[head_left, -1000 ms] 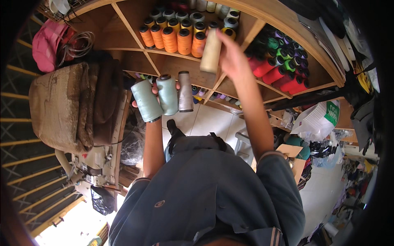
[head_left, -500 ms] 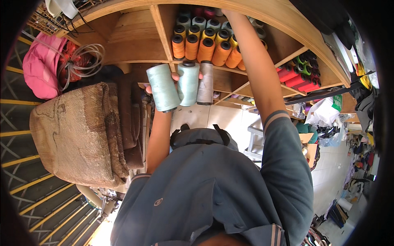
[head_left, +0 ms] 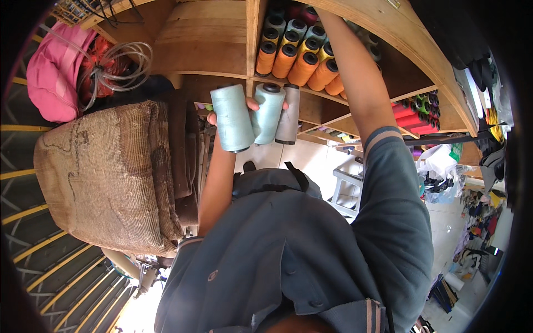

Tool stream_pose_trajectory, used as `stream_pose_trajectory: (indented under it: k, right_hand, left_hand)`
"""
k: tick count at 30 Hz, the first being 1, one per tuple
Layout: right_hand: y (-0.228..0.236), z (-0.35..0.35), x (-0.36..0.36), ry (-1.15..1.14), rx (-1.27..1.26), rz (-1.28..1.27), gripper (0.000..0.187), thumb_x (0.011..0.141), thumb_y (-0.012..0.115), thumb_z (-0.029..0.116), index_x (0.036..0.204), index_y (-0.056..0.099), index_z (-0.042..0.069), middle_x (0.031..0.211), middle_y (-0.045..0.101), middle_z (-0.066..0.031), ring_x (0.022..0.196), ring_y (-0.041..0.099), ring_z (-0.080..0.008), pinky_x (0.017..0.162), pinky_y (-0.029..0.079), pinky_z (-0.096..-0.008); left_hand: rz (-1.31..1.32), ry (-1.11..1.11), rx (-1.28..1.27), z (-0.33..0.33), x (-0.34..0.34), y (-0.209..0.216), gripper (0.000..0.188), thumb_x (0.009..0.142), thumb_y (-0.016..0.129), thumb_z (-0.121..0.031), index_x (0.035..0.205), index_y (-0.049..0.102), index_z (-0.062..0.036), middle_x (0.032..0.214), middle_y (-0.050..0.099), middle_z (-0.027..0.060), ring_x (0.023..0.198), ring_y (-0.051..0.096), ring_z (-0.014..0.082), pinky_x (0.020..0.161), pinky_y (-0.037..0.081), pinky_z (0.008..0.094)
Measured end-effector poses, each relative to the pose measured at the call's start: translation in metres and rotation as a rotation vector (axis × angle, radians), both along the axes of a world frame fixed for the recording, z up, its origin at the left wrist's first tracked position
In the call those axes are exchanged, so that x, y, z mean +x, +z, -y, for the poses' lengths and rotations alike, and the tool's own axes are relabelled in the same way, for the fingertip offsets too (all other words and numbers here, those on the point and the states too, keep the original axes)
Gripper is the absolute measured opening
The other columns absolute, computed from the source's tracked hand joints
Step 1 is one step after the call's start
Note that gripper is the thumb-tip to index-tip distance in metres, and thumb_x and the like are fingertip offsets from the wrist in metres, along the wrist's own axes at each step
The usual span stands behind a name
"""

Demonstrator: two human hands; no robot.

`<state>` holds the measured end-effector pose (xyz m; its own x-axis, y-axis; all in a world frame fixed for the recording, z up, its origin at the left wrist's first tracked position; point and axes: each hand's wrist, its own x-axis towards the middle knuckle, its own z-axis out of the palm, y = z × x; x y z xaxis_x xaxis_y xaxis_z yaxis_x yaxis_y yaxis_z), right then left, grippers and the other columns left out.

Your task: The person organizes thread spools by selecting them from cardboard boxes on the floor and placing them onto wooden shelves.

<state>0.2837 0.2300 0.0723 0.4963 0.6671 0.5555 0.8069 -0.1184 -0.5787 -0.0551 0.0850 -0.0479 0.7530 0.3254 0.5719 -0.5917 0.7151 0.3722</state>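
Note:
Three thread spools are gripped in my left hand (head_left: 252,104), whose fingertips show between them. Two are pale mint-green, a nearer mint spool (head_left: 231,119) and a tilted mint spool (head_left: 267,116); beside them is a slimmer grey spool (head_left: 288,117). My right forearm (head_left: 361,72) reaches up into a wooden shelf compartment, and the hand itself is out of sight past the shelf's upper edge. Next to that arm stand rows of spools, with an orange spool (head_left: 284,61) in the front row, yellow and pale ones behind, and dark red at the back.
Wooden shelving (head_left: 200,41) curves across the top. Red spools (head_left: 413,119) fill a compartment to the right. At left lie a folded brown rug (head_left: 105,177), a pink bag (head_left: 53,83) and coiled clear tubing (head_left: 125,66). A grey step stool (head_left: 347,188) stands on the tiled floor.
The shelf and its spools have shifted rightward in the picture. My left hand, still holding the three spools, sits slightly further right; my right arm stays stretched into the shelf.

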Motion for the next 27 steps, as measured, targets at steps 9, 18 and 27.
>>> stream_pose_trajectory:
  k: [9, 18, 27]
  right_hand:
    - [-0.003, -0.014, -0.002, -0.033, -0.084, 0.121, 0.046, 0.092, 0.058, 0.032, 0.127, 0.051, 0.003, 0.127, 0.051, -0.0186, 0.117, 0.048, -0.031, 0.101, 0.039, -0.0405]
    - [-0.008, -0.025, -0.016, -0.018, -0.106, 0.21, 0.049, 0.092, 0.057, 0.033, 0.13, 0.049, 0.003, 0.132, 0.049, -0.0214, 0.123, 0.045, -0.0336, 0.104, 0.036, -0.0416]
    - [0.009, 0.038, -0.025, 0.152, -0.138, 0.318, 0.052, 0.092, 0.056, 0.034, 0.132, 0.048, 0.003, 0.137, 0.047, -0.0241, 0.129, 0.042, -0.0362, 0.107, 0.033, -0.0427]
  left_hand:
    - [0.011, 0.012, 0.094, -0.013, 0.011, 0.038, 0.089, 0.069, 0.06, -0.077, 0.125, 0.056, -0.0073, 0.135, 0.035, 0.0396, 0.118, 0.045, 0.0436, 0.09, 0.043, 0.0513]
    - [-0.005, 0.151, 0.01, 0.012, 0.003, 0.029, 0.093, 0.065, 0.069, -0.071, 0.119, 0.057, 0.0032, 0.125, 0.044, 0.038, 0.109, 0.052, 0.0456, 0.084, 0.052, 0.0516]
    - [0.042, 0.204, -0.113, -0.012, 0.024, 0.027, 0.088, 0.069, 0.069, -0.067, 0.126, 0.052, -0.0011, 0.123, 0.059, 0.0189, 0.097, 0.063, 0.0234, 0.081, 0.055, 0.0379]
